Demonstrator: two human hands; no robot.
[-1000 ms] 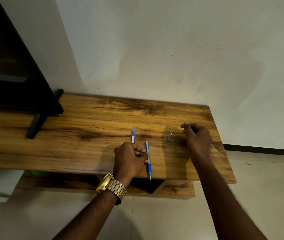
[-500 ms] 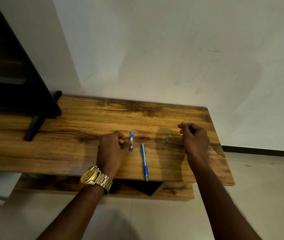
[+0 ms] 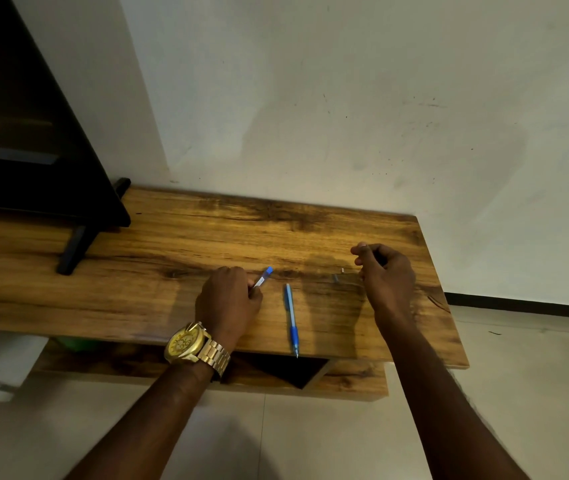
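Left hand [image 3: 229, 299] grip clamped on a blue-tipped pen piece [image 3: 264, 276]; right hand [image 3: 387, 275] curled, grip state unclear; blue pen [image 3: 291, 317] lies between them on the bench [image 3: 137, 292]

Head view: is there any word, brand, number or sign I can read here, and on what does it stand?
No text in this view can be read.
Dial of the wristwatch: it has markings, but they are too small and blurred to read.
Barrel of the blue pen: no legible print.
The blue-tipped piece pinched by the left hand: too small to tell.
Dark television: no logo shows.
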